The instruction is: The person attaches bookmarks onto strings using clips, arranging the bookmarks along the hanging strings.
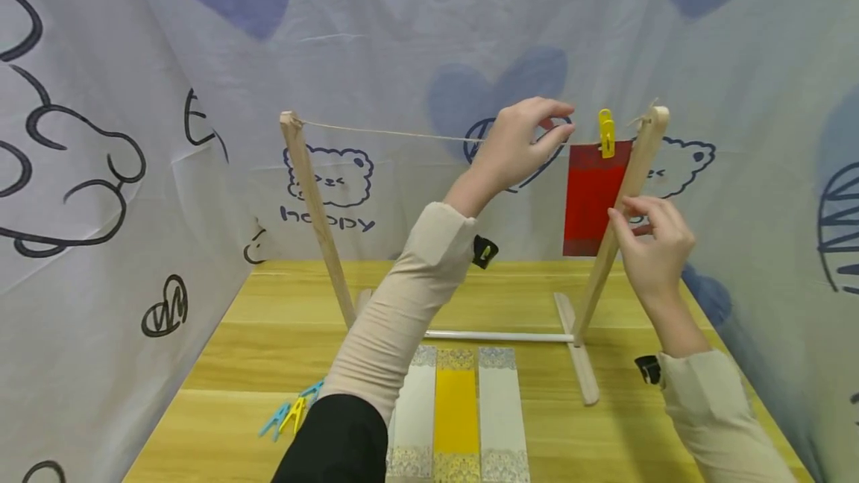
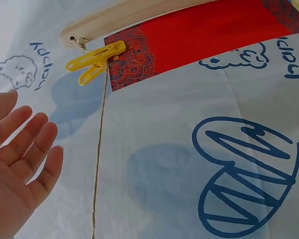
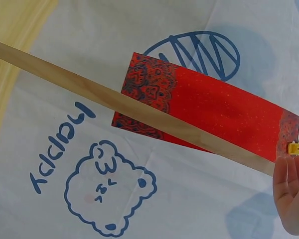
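A red paper strip with dark patterned ends hangs from the string, held by a yellow clothespin at its top. My left hand hovers at the string, left of the strip; in the left wrist view its loosely bent fingers hold nothing. Beside the right wooden post, a bit below the clothespin, is my right hand, thumb and fingers apart. Whether it touches the post I cannot tell. The right wrist view shows that hand at the edge, holding nothing visible.
The frame's left post carries the string's other end; a white rod joins the bases. On the wooden table lie a yellow strip, pale strips and several clothespins. A printed cloth stands behind.
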### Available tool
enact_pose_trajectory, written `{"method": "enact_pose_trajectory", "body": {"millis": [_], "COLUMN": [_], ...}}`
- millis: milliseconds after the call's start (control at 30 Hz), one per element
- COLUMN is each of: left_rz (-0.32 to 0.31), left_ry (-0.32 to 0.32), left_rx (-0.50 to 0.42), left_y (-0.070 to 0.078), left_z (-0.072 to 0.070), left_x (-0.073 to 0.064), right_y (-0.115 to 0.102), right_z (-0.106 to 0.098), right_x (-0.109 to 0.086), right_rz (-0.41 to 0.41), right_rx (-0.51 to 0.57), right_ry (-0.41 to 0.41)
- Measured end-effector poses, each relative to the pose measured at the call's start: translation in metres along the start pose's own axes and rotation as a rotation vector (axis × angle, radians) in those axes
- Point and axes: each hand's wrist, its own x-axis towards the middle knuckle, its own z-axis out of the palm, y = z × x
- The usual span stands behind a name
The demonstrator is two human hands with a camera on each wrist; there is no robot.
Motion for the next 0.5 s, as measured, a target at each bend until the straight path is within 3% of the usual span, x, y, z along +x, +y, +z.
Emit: {"method": "enact_pose_trajectory", "body": {"millis": [100, 267, 500], "left_rz": [0.007, -0.037, -0.019], "left_ry": [0.043, 0.057, 0.133], "left_rx": [-0.004, -0.015, -0.038], "left_y": [-0.003, -0.008, -0.016], "left_z": [-0.001, -0.005, -0.007], "left_x": [-0.010, -0.027, -0.055], "right_y": [0.000, 0.001, 0.002], "right_z": [0.000, 0.001, 0.002], "right_x": [-0.003, -0.008, -0.018], "right_rz": [0.001, 0.001, 0.014], "right_rx": [0.006, 0.020, 0.048], "right_ry": [-0.015, -0.048, -0.090]}}
